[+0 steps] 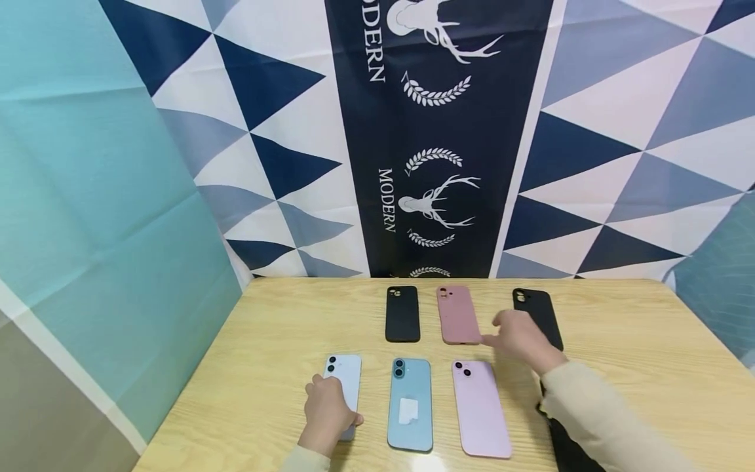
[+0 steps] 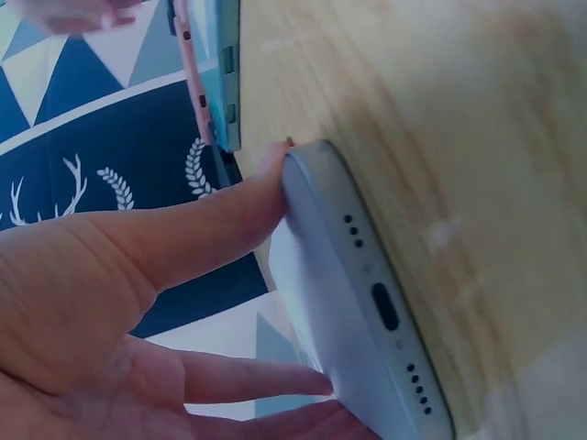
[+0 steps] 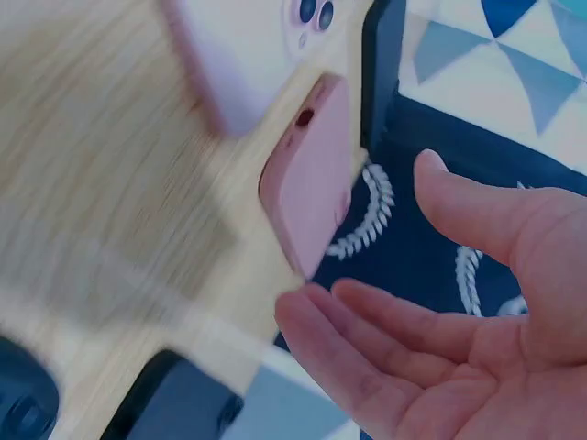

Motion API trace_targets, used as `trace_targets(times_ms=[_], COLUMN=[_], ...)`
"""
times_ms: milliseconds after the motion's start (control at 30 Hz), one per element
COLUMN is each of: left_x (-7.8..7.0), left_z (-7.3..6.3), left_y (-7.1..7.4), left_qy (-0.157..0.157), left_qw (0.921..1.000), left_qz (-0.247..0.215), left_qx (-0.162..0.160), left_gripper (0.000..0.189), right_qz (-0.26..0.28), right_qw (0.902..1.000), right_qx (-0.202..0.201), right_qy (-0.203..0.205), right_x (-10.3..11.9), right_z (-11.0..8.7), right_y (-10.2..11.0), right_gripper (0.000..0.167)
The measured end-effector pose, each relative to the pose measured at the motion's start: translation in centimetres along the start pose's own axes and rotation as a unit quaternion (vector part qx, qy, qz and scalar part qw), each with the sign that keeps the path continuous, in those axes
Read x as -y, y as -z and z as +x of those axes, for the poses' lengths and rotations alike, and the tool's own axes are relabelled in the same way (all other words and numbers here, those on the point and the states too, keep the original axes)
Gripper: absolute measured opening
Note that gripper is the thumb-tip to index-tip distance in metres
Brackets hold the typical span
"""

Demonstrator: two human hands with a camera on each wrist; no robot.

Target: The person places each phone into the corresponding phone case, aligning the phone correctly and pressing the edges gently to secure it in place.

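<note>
My left hand (image 1: 327, 408) holds a white phone (image 1: 352, 372) by its side edges, thumb on one edge and fingers on the other. The phone lies back up on the table, its charging port end (image 2: 385, 307) facing the left wrist camera. My right hand (image 1: 520, 335) hovers between a pink phone case (image 1: 459, 317) and a black phone case (image 1: 545, 316), partly covering the black one. In the right wrist view its thumb and fingers are spread apart with nothing between them, fingertips close to the pink case (image 3: 310, 179).
A blue phone (image 1: 409, 380) with a white label and a pink phone (image 1: 480, 416) lie beside the white one. Another black case (image 1: 402, 316) sits at the back left. A black object (image 1: 569, 449) is partly hidden under the right sleeve. Patterned cloth hangs behind the table.
</note>
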State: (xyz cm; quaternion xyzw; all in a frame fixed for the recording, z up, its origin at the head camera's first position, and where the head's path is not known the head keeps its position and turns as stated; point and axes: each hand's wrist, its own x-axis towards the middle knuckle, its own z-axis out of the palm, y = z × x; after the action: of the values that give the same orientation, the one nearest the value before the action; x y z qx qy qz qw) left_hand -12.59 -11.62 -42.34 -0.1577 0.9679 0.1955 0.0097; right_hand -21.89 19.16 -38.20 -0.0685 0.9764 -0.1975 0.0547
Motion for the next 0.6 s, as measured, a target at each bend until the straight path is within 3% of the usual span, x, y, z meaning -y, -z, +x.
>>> trace_targets(times_ms=[133,333,467,600], left_x=[0.2,-0.1,-0.2,0.3], left_z=[-0.4,-0.7,-0.8,-0.7], left_y=[0.1,0.3,0.1,0.1], left_qy=[0.001,-0.017,-0.008,0.012], left_qw=[0.9999,0.9993,0.9995,0.9991], left_qz=[0.005,0.001,-0.014,-0.028], left_qx=[-0.009,-0.032,-0.028,-0.029], left_gripper=[0.067,0.062,0.065,0.080], right_qz=[0.030,0.043,0.035,0.033], right_qw=[0.9994,0.9982,0.9974,0.9958], right_qx=[0.005,-0.021,-0.021,-0.033], right_qy=[-0.018,-0.035,-0.059,-0.079], right_x=[1.4,2.4,2.6,3.3], right_z=[2.0,4.2,4.6,4.8], right_y=[-1.1,-2.7,-4.0,-5.3], right_gripper=[0.032,0.036,0.048,0.060])
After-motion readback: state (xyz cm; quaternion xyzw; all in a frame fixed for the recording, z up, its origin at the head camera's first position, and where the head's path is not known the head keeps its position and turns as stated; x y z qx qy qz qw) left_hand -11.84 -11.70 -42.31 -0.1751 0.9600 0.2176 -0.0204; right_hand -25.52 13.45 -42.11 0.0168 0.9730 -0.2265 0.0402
